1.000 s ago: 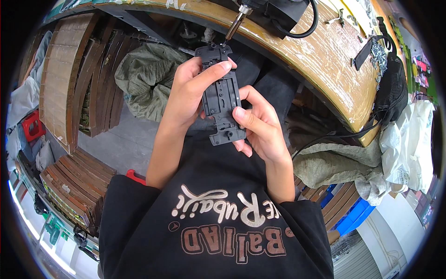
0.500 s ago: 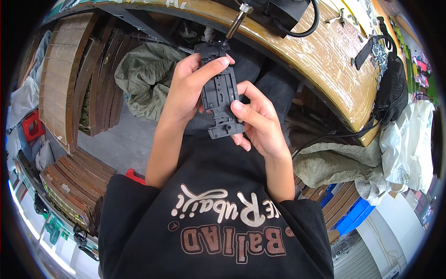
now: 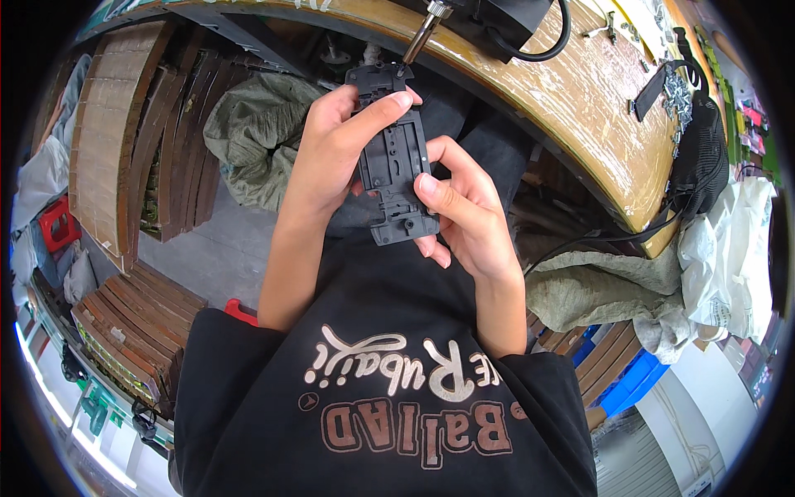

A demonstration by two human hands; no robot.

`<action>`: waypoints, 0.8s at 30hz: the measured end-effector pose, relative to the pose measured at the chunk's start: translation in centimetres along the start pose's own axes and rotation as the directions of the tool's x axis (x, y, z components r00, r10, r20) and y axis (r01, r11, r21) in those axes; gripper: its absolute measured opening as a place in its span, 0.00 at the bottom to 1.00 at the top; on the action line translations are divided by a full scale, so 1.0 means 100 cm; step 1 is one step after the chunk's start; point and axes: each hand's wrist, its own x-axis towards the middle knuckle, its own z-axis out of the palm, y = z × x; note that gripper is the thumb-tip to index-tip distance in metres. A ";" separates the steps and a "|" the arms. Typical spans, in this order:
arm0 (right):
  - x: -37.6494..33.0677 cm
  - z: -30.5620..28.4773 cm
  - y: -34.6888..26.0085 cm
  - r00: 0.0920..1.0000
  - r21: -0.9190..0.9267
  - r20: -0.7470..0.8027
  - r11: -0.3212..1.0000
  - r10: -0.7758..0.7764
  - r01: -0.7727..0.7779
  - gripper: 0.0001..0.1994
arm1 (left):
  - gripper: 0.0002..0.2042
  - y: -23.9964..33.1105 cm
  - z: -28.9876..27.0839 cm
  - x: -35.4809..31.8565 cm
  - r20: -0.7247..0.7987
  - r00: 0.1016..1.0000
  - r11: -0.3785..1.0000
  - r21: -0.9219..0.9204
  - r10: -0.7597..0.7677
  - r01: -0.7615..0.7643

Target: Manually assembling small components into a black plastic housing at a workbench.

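Note:
Both my hands hold a black plastic chassis (image 3: 393,161), long and flat with slots, ribs and small round holes, tilted over my lap. My left hand (image 3: 339,137) grips its left side near the far end, thumb pressed across the top face. Around the right edge of the near end closes my right hand (image 3: 464,203), its thumb on top and fingers underneath. The metal screwdriver bit (image 3: 421,37) of a black machine (image 3: 505,25) points down at the chassis's far right corner. Whether its tip touches a screw there is too small to tell.
A worn wooden bench (image 3: 571,99) curves across the far right, with loose screws (image 3: 677,99) and a black mesh bag (image 3: 700,161) at its edge. Stacked brown trays (image 3: 120,132) stand left. A grey-green sack (image 3: 261,141) lies on the floor; another cloth sack (image 3: 596,294) is at right.
The chassis has shifted slightly away from me, both hands moving along with it. The bit has risen a little at its far right corner. My grip looks the same.

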 end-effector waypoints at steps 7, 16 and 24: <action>0.006 -0.020 0.008 1.000 -0.011 -0.003 1.000 0.016 -0.016 0.09 | 0.13 -0.014 -0.003 0.006 0.001 0.995 0.991 0.086 -0.104 0.103; -0.077 -0.105 0.002 0.943 -0.564 -0.294 0.769 0.154 -0.301 0.09 | 0.22 -0.074 0.000 -0.026 0.408 0.732 0.830 0.385 -0.546 0.404; -0.268 -0.193 0.026 0.492 -0.225 -0.829 0.964 -0.267 0.144 0.12 | 0.19 -0.091 0.019 -0.030 0.212 0.752 0.736 0.484 -0.624 0.474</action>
